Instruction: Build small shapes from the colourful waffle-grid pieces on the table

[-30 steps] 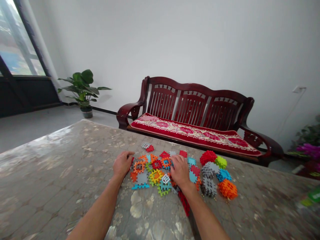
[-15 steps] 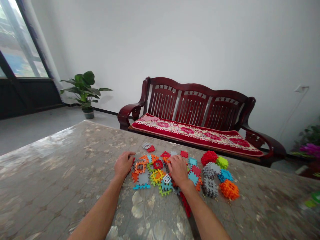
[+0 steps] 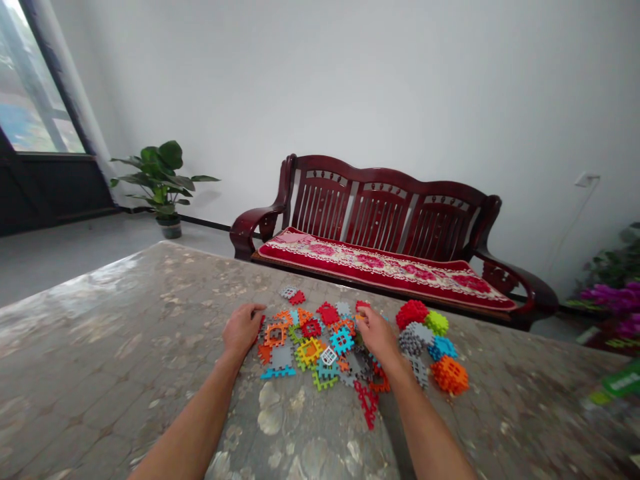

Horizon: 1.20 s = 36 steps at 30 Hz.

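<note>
My left hand (image 3: 243,329) rests at the left edge of a spread of interlocking plastic building pieces, its index finger stretched out and a red piece beside its fingertips. Over the right part of the spread is my right hand (image 3: 379,335), fingers curled together. Their tips are at a red piece (image 3: 363,305), partly covered; what they hold, if anything, is hidden. Between the hands lie a blue square piece (image 3: 341,340), a yellow piece (image 3: 309,351), a white lattice piece (image 3: 329,356) and an orange frame piece (image 3: 275,335). A red triangular piece (image 3: 367,403) lies nearest me.
Right of my right hand are heaps of pieces by colour: red (image 3: 411,313), green (image 3: 437,323), blue (image 3: 443,348), orange (image 3: 450,375) and grey. The patterned tablecloth (image 3: 125,360) covers the table. Beyond stands a wooden bench (image 3: 380,213); a green-labelled bottle (image 3: 617,387) is far right.
My right hand has moved right, uncovering the blue square piece and others. My left hand stays at the left edge of the spread. The view has shifted slightly.
</note>
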{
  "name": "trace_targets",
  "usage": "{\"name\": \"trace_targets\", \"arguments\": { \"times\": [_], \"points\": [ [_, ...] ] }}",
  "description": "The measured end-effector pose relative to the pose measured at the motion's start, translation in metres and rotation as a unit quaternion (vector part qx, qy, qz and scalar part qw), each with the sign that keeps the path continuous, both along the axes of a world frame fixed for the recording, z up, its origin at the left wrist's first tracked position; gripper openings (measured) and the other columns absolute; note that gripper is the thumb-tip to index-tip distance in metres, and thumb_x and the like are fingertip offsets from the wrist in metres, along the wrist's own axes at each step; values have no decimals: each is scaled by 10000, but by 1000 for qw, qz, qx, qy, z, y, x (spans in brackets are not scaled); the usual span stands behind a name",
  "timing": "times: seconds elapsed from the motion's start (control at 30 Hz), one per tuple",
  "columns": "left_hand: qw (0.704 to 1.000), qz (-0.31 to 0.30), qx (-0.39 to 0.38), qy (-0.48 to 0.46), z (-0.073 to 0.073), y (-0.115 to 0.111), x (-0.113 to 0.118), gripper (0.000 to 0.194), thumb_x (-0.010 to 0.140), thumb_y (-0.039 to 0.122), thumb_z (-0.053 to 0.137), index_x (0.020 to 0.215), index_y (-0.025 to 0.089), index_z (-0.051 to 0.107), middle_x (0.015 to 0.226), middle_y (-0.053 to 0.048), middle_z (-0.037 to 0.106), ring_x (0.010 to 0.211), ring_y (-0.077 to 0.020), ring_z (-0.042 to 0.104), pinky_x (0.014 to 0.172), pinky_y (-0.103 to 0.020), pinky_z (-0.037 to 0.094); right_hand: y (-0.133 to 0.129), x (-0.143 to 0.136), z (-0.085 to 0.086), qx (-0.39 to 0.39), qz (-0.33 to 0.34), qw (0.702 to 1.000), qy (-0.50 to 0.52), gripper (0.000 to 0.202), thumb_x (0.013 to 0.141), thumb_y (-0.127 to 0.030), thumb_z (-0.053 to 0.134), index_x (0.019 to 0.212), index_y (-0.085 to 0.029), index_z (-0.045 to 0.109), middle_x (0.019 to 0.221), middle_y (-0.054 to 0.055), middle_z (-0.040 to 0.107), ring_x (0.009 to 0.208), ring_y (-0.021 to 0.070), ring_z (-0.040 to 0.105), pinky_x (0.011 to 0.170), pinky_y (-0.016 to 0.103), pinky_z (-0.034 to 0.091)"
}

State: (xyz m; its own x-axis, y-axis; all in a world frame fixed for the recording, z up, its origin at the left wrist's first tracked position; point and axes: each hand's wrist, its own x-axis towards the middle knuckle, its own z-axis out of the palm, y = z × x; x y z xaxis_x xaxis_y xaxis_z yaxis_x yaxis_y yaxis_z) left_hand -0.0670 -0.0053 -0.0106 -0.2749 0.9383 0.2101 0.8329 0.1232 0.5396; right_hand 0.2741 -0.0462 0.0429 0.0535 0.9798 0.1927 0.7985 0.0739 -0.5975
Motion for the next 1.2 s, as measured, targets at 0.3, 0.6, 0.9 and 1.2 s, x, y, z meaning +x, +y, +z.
{"name": "trace_targets", "arguments": {
  "times": [0.3,0.6,0.9,1.2],
  "points": [
    [1000,-1,-19,8,2,1,0,346,908,278,453,1083,245,750,1231,-68,710,1093,-241,652,888,-328,511,-37,-18,-5,30,110,990,-86,577,723,-111,567,1281,-237,637,1369,42,623,1292,223,496,1131,375,343],
    [1000,-9,-12,14,-1,3,-3,364,908,299,434,1083,229,745,1229,-87,706,1096,-270,652,891,-370,517,-23,-19,8,-45,194,964,-178,625,761,-138,579,1370,-275,561,1412,40,591,1354,257,401,1147,458,260],
    [1000,-8,-11,12,-1,4,-3,360,901,296,438,1070,243,751,1221,-76,710,1089,-254,653,901,-353,516,-26,-19,10,-14,211,955,-206,485,798,-173,660,1269,-284,623,1262,40,666,1204,230,514,1054,377,347],
    [1000,-9,-10,14,-4,5,-4,364,904,299,434,1076,227,746,1232,-87,705,1095,-263,649,905,-366,516,-47,13,28,52,131,986,-84,539,816,-232,651,1350,-249,582,1317,72,650,1226,246,551,1065,395,400]
  ]
}}
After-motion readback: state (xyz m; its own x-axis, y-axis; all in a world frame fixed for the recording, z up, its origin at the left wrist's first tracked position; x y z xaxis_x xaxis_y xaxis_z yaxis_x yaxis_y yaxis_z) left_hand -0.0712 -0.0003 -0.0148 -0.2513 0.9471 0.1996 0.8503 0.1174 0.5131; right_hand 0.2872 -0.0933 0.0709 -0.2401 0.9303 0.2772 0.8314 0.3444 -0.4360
